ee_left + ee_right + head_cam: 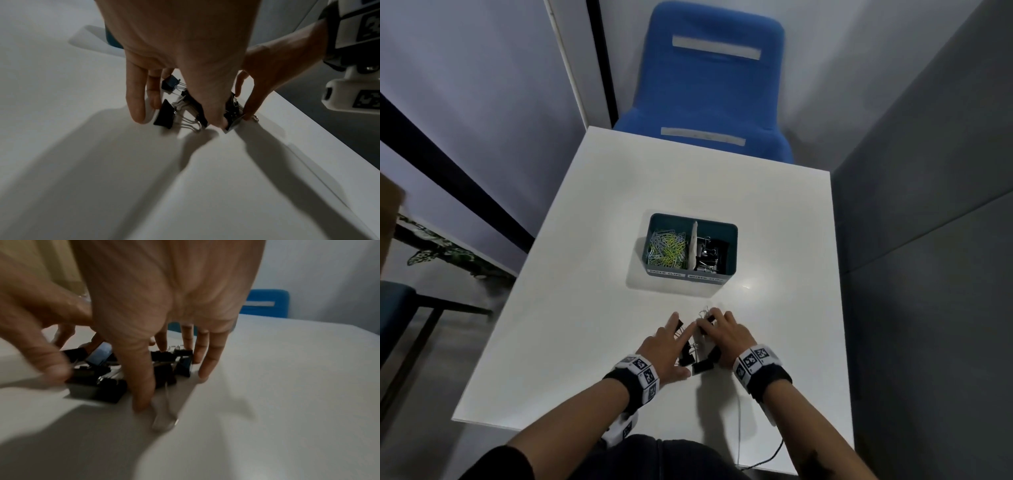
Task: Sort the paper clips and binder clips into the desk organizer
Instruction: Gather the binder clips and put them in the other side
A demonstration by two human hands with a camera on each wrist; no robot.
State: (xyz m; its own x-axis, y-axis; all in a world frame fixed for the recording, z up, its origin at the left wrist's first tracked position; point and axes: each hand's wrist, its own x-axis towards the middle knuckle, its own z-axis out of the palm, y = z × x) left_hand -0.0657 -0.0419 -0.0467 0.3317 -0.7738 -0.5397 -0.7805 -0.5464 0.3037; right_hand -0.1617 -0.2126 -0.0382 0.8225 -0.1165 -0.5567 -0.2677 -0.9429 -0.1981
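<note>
Binder clips [690,356]: light, stiff, slick; lift by black bodies. Left hand [664,346], right hand [726,330] spread, corralling them.

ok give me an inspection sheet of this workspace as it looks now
surface: white table, matte, with hand shadows in the wrist views
job's things: teal desk organizer at mid table; coloured paper clips in its left compartment, black binder clips in its right one; loose binder clips bunched on the table between the hands
clutter: nothing seen
hands: left hand and right hand both spread, fingers down around the loose clips; neither plainly grips one
cables: thin black cable over the near table edge
surroundings: blue chair beyond the far edge, grey wall panels, a plant at left
</note>
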